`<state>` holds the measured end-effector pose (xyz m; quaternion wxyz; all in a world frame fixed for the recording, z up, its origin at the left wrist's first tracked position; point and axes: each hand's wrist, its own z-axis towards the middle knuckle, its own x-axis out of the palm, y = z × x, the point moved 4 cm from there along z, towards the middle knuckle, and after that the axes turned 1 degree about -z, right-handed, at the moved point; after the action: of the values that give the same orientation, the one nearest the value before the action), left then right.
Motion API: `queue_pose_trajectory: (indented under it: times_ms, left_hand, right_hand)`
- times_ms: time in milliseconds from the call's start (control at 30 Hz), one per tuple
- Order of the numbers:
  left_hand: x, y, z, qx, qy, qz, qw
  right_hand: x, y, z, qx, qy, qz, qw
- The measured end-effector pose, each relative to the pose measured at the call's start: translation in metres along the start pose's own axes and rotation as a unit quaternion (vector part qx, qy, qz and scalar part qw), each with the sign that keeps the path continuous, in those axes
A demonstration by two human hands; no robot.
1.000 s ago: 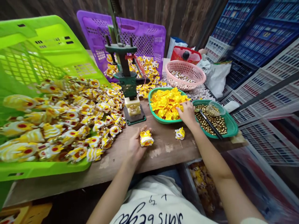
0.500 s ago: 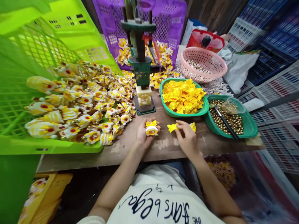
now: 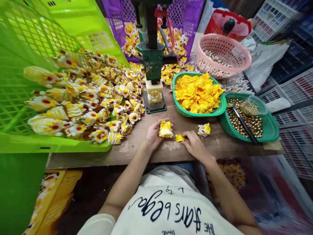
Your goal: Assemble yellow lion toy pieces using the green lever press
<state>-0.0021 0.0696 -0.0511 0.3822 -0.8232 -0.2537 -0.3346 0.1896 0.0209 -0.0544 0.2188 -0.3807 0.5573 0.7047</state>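
My left hand [image 3: 153,135] is closed around a small yellow-and-white plastic figure [image 3: 166,129], just above the table's front part. Between the thumb and fingertips of my right hand [image 3: 197,145] is a small plain yellow plastic piece [image 3: 180,138], low over the wooden table [image 3: 139,148]. A second yellow-and-white figure [image 3: 203,130] lies on the table beyond my right knuckles, apart from the hand. Past my hands stands a green hand press [image 3: 153,62] with a cream-coloured block [image 3: 154,88] on its base.
At left, a tipped green crate [image 3: 73,148] spills many yellow-and-white figures. A green basket [image 3: 226,106] holds yellow pieces; another green basket [image 3: 274,130] holds gold beads and a black-handled tool [image 3: 244,124]. Behind are a pink basket [image 3: 223,70] and a purple crate [image 3: 195,19].
The view has moved closer to the table. The figure in my left hand has turned. My right hand has lowered its yellow piece, and the figure behind that hand now shows fully.
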Motion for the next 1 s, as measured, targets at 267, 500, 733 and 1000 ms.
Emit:
queue_pose_trajectory:
  times_ms: [267,500,733,1000]
  left_hand:
    - [-0.005,0.019,0.004,0.013,0.053,0.075,0.996]
    - [0.014,0.029,-0.001,0.053,0.081,0.127,0.987]
    - [0.020,0.030,-0.007,0.054,0.079,0.160,0.983]
    - [0.034,0.032,-0.014,0.062,0.072,0.199,0.975]
  right_hand:
    - [-0.011,0.021,0.017,0.039,-0.155,0.275,0.948]
    - [-0.004,0.032,0.020,0.006,-0.146,0.291,0.946]
    - [0.001,0.022,0.015,-0.015,-0.155,0.330,0.931]
    - [-0.003,0.017,0.011,-0.024,-0.159,0.351,0.922]
